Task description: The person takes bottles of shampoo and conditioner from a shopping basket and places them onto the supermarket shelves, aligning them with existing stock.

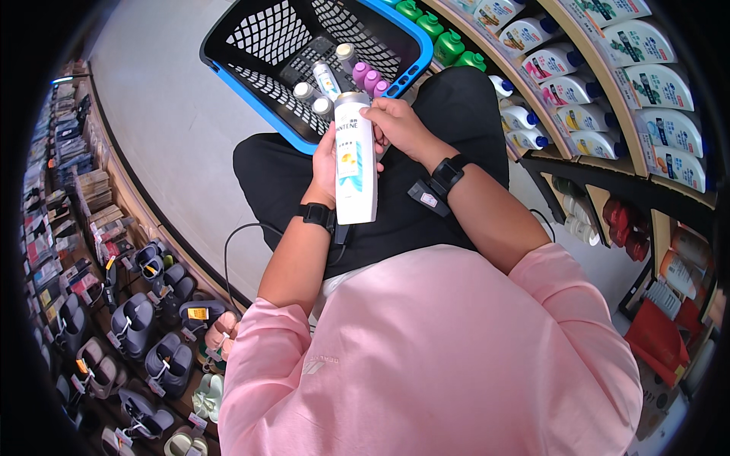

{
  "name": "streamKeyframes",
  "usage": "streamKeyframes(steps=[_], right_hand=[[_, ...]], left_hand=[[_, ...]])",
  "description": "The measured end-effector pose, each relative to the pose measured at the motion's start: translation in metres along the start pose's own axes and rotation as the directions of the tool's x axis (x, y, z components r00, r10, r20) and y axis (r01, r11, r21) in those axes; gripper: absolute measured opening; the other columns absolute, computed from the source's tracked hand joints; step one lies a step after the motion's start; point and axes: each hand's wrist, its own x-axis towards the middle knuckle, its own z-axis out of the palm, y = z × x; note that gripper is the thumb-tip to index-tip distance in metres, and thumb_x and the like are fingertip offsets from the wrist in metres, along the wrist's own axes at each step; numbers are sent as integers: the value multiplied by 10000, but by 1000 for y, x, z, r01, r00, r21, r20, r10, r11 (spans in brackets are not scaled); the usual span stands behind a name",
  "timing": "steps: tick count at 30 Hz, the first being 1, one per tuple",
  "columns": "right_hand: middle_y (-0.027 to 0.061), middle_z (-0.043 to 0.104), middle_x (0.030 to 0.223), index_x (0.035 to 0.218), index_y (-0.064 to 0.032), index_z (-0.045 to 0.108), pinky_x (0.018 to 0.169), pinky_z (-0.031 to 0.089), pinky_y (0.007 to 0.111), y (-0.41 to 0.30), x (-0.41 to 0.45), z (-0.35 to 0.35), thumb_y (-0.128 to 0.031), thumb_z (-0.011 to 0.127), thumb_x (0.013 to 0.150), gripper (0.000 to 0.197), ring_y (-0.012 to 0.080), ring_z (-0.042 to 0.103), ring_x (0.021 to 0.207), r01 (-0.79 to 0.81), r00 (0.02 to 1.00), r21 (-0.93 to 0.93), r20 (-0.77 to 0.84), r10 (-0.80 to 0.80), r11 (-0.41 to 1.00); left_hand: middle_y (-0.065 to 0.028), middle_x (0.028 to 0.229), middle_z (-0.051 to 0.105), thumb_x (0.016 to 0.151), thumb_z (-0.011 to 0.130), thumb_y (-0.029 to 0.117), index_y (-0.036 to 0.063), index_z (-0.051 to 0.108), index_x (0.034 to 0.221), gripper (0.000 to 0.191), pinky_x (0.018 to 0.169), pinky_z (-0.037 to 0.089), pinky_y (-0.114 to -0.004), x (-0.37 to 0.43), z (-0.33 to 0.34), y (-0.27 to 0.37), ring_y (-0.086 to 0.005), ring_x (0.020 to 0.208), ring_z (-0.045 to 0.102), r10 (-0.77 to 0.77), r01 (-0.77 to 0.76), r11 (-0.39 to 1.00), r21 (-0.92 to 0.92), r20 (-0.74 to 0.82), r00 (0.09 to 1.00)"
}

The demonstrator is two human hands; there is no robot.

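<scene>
A white Pantene bottle point(356, 171) with a gold-grey cap is held over my lap, its cap end towards the basket. My left hand point(325, 162) wraps the bottle's left side and underside, fingertips showing at its right edge. At the upper right of the bottle, my right hand point(396, 122) has its thumb and bent fingers by the shoulder below the cap; whether it grips or only touches cannot be told. Beyond my hands, a black mesh shopping basket with a blue rim point(274, 122) holds several light-capped bottles point(325, 78) and purple bottles point(370, 78).
Shelves on the right bear rows of white bottles point(653, 85) and green pump bottles point(449, 47). Lower right are red packages point(656, 336). Slippers point(132, 322) and packaged goods line a rack on the left. A black cable point(227, 251) loops beside my left knee, over the grey floor point(154, 114).
</scene>
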Motion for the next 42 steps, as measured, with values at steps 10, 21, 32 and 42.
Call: streamKeyframes(steps=[10,21,32,42], right_hand=[[24,576,613,804,-7,616,483,426,251,5,1,-2,-199,577,961,252,82,525,511,60,998,19,15,-61,998],[36,592,567,732,10,633,439,409,262,6,-2,2,-275,667,937,352,86,536,466,108,990,-104,-78,-117,989],[31,585,548,722,12,631,437,419,260,8,-1,1,-270,672,932,355,86,539,450,85,993,-99,-78,-93,992],[39,626,640,818,27,659,519,440,269,11,0,0,-133,553,907,211,97,573,562,105,994,-97,-29,-108,990]], left_hand=[[-235,912,691,1007,285,574,-3,558,1277,693,537,602,-433,-2,-2,3,-366,639,697,-20,25,999,47,-91,996],[-241,950,682,1017,259,561,-17,555,1259,693,529,608,-420,-2,2,0,-369,687,716,-61,66,996,54,-91,994],[-231,944,683,1023,249,560,-1,562,1250,682,518,600,-417,-3,-5,1,-359,670,708,-82,87,994,59,-91,992],[-225,939,668,1035,264,523,17,536,1308,636,546,603,-416,-4,-6,4,-341,669,693,-14,17,998,60,-55,998]])
